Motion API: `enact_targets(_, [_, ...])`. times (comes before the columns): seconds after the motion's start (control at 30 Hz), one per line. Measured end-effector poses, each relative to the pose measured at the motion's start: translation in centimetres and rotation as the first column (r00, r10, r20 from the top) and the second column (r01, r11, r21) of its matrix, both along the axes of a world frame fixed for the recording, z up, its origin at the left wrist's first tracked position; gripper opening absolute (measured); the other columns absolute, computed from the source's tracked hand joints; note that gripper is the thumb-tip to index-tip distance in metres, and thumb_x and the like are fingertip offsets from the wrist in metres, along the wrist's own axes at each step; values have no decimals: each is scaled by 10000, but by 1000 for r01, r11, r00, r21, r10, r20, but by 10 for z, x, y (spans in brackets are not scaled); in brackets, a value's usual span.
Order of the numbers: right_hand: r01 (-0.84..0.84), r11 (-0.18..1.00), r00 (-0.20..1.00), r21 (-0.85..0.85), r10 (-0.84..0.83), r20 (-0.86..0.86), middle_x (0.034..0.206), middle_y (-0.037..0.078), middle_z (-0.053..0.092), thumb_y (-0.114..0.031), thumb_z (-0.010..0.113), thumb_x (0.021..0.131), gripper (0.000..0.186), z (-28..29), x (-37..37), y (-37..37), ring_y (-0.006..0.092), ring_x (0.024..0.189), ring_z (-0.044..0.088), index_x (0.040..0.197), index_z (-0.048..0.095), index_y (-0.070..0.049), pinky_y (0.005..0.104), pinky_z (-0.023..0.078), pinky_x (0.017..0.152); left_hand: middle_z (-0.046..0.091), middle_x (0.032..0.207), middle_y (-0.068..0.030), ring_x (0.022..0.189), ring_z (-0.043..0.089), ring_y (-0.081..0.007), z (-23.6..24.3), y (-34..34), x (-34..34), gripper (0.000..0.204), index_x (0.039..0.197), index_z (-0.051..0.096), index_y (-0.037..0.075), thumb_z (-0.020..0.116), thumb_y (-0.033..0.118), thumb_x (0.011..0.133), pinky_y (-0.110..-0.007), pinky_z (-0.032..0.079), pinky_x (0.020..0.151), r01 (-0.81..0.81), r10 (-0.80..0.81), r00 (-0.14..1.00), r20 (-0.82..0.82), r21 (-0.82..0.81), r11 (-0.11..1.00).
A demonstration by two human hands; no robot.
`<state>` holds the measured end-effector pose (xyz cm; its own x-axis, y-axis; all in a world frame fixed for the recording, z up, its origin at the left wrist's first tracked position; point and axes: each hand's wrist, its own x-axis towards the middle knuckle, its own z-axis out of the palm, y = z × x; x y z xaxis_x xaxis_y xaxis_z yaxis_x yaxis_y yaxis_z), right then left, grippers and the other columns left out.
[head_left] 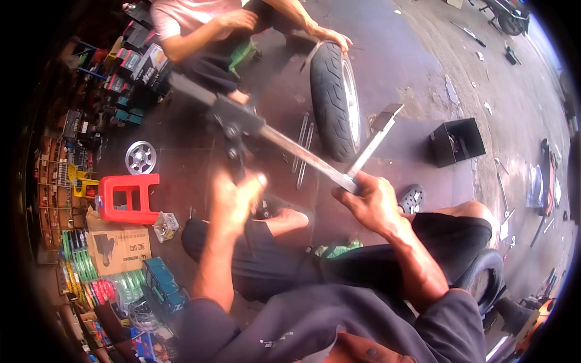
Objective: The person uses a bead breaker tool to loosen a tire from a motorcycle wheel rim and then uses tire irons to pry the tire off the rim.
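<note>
My left hand (233, 202), somewhat blurred, is closed around the dark lower arm of a long metal tool (295, 153), just below a black bolted bracket (235, 120). My right hand (369, 202) is closed on the bar's lower right end, where a pale metal arm rises toward the upper right. The bar slants up to the upper left over my crossed legs, its far end smeared. Beyond it a motorcycle tyre (327, 100) on a light rim stands upright, with a crouching co-worker's hand (336, 40) on its top, near a thin metal lever.
A red stool (124, 199), silver wheel (140, 157), cardboard box (115, 248) and stacked batteries (124, 78) line the left. A black bin (457, 142) sits at right, beyond which several tools lie on the floor. Another tyre (481, 275) is beside my right leg.
</note>
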<state>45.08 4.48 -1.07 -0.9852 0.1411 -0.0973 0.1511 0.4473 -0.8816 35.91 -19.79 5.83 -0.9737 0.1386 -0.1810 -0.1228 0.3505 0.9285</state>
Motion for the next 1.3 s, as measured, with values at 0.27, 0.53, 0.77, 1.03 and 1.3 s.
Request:
enact_targets(0.27, [-392, 813, 920, 431, 362, 153, 653, 161, 625, -241, 751, 792, 220, 52, -14, 71, 366, 633, 623, 829, 658, -44, 411, 502, 590, 591, 929, -15, 903, 522, -81, 2, -74, 29, 260, 1027, 601, -32, 721, 103, 839, -266, 460, 796, 462, -429, 870, 244, -96, 882])
enact_targets(0.53, [-511, 689, 859, 513, 395, 325, 608, 167, 600, -210, 783, 760, 198, 31, -44, 65, 335, 545, 618, 801, 683, -45, 376, 476, 520, 594, 808, -73, 763, 565, -134, -107, -73, 51, 212, 963, 580, -54, 664, 107, 852, -320, 473, 707, 404, -403, 888, 223, 42, 914])
enact_targets(0.77, [-534, 637, 845, 556, 375, 381, 533, 133, 515, -209, 807, 732, 340, -4, -64, 70, 257, 440, 504, 634, 551, -8, 360, 407, 461, 559, 741, -45, 695, 552, -110, -108, -29, 43, 236, 902, 529, -2, 683, 168, 850, -299, 454, 618, 199, -255, 806, 534, 161, 967])
enact_targets(1.03, [-500, 673, 842, 545, 231, 488, 502, 101, 491, -205, 792, 743, 388, -28, -55, 74, 212, 430, 457, 583, 487, -25, 370, 377, 454, 482, 798, -4, 713, 470, -89, -122, 43, 61, 170, 946, 501, 35, 649, 83, 878, -269, 411, 616, -391, 12, 805, 594, 515, 763])
enact_targets(1.3, [-473, 652, 856, 592, 183, 483, 480, 76, 449, -181, 784, 749, 409, -28, -57, 74, 135, 428, 377, 587, 448, -13, 342, 345, 432, 501, 807, -11, 709, 480, -102, -129, 46, 59, 194, 977, 498, 20, 644, 61, 857, -287, 429, 628, -406, -55, 727, 685, 492, 770])
